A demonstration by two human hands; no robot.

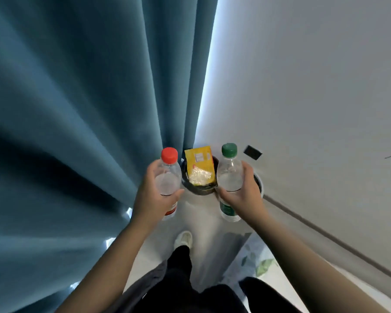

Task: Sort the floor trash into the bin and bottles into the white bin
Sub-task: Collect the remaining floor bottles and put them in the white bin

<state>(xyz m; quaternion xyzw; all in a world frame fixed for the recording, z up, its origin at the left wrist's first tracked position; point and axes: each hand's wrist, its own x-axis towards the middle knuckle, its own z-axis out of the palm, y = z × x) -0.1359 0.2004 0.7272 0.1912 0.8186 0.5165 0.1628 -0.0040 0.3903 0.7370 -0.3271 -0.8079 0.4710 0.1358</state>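
Two bottles were in the air, one in each hand. The red-cap bottle (pixel 168 177) was clamped in the left hand (pixel 155 195), fingers wrapped around its middle, and it stood nearly upright. The green-cap bottle (pixel 229 179) was clamped in the same way in the right hand (pixel 244 193). Both looked clear and mostly empty, so they were probably light and easy to hold.

Between the two bottles, lower down on the floor, stood the dark bin (pixel 201 190). A yellow packet (pixel 200 166) was already sticking out of it, so I judge that at least this part of the trash was done. Behind the right hand a curved white rim showed, which was most likely the white bin (pixel 260 184); the hand and the bottle hid most of it.

The step in hand seemed to be the carrying of bottles to the white bin. The green-cap bottle was almost above it. The red-cap bottle was left of the dark bin, so the next move would call for the left hand to cross over to the right before opening, otherwise the bottle could drop into the wrong bin.

Around all this were a blue curtain (pixel 88 109) on the left, a pale wall (pixel 314 98) on the right, and the person's shoe (pixel 183 239) on the floor below.
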